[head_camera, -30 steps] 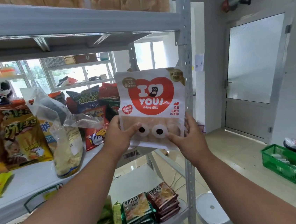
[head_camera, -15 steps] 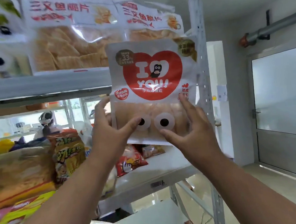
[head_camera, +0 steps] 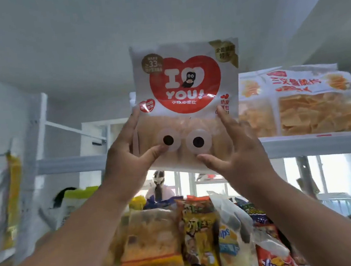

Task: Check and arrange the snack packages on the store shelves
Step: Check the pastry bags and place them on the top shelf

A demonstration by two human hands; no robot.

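Both hands, left hand (head_camera: 126, 151) and right hand (head_camera: 234, 148), grasp the bread bag (head_camera: 187, 92), now raised from the middle shelf level to the top shelf (head_camera: 301, 145), likely for placing.

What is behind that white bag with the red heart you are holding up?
Behind the heart bag, held by the left hand and right hand, runs the top shelf, with chip bags to its right. Whatever sits directly behind it is covered.
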